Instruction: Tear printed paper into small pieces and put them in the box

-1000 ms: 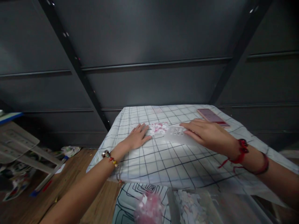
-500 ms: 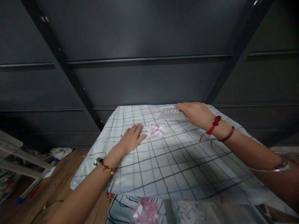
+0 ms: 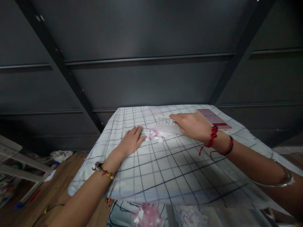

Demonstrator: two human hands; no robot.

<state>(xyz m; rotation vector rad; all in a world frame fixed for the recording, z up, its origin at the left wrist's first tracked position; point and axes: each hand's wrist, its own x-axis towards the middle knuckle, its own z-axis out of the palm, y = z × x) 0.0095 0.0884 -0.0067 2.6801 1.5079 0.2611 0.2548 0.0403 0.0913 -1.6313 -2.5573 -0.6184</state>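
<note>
My left hand (image 3: pixel 131 140) lies flat on the checked tablecloth (image 3: pixel 151 170), fingers stretched out, thumb beside a small heap of pink and white scraps (image 3: pixel 153 134) that look like paper. In my right hand (image 3: pixel 190 126) is a white slotted scraper (image 3: pixel 167 127), gripped at its right end. The scraper tilts over the right side of the heap, its lower edge at or very near the scraps. Whether it touches them I cannot tell.
A pink card or booklet (image 3: pixel 214 119) lies behind my right wrist. Below the table's near edge are a pink and white bundle (image 3: pixel 146 216) and a clear container of scraps (image 3: pixel 190 216). A dark panelled wall (image 3: pixel 151 83) stands behind; a white ladder-like frame (image 3: pixel 26 170) is at left.
My right hand has brought the scraper left and down toward the heap. The pink card behind it has come into view. My left hand stays flat in place.
</note>
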